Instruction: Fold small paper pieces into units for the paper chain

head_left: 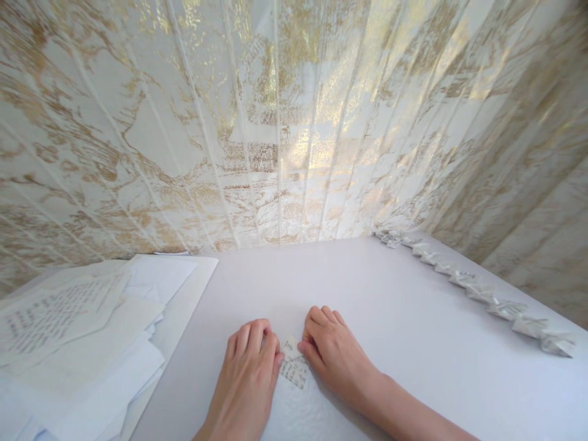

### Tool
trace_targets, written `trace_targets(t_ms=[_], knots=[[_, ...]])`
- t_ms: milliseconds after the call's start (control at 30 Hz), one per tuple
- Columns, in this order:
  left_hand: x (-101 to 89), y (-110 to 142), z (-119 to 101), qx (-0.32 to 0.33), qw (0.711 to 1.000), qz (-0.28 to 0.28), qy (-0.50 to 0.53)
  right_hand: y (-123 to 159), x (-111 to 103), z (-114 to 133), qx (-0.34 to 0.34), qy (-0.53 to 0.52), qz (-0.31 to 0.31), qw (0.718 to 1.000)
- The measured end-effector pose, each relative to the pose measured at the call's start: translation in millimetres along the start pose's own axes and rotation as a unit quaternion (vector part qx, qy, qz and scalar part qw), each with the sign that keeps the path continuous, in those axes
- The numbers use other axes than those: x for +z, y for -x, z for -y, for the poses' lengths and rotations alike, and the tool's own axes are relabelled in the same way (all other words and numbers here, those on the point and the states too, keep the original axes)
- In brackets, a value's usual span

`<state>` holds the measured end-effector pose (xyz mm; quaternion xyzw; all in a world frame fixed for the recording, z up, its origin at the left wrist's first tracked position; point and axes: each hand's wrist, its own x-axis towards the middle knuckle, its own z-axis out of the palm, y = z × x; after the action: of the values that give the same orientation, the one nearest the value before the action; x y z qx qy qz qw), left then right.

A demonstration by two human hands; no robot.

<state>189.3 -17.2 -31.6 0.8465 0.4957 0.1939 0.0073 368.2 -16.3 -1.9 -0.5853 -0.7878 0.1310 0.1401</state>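
A small folded piece of paper (294, 371) with handwriting on it lies low on the white table, between my two hands. My left hand (252, 367) has its fingers curled, with thumb and forefinger at the paper's left edge. From the other side, my right hand (331, 343) pinches the paper's right edge between thumb and bent forefinger. Parts of the folds are hidden behind the fingertips.
Loose sheets of paper (138, 331), some handwritten, are heaped at the left. Several folded paper pieces (480, 291) stand in a row along the table's right edge. Patterned curtains (275, 135) hang behind the white table (404, 343).
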Motion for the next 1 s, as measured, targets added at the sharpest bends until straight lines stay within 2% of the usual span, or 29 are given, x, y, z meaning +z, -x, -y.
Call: trace_targets(t_ms=[300,600,800,1000], knots=[[2.9,-1.8,-1.7,0.006,1.000,-0.012,-0.019,1.5,5.1,0.1,-0.007,0.024,-0.015,1.000],[0.4,-3.7,-3.1,-0.013,1.000,-0.003,-0.015,4.7,8.6,0.2,0.008,-0.123,-0.072,0.990],[0.3,-4.2,-3.2,-0.025,1.000,0.015,-0.006,1.4,9.6,5.9,0.019,-0.119,-0.070,0.990],[-2.3,-4.6,-4.6,-0.027,0.999,0.023,0.006,-0.3,3.2,-1.8,0.030,-0.123,-0.045,0.991]])
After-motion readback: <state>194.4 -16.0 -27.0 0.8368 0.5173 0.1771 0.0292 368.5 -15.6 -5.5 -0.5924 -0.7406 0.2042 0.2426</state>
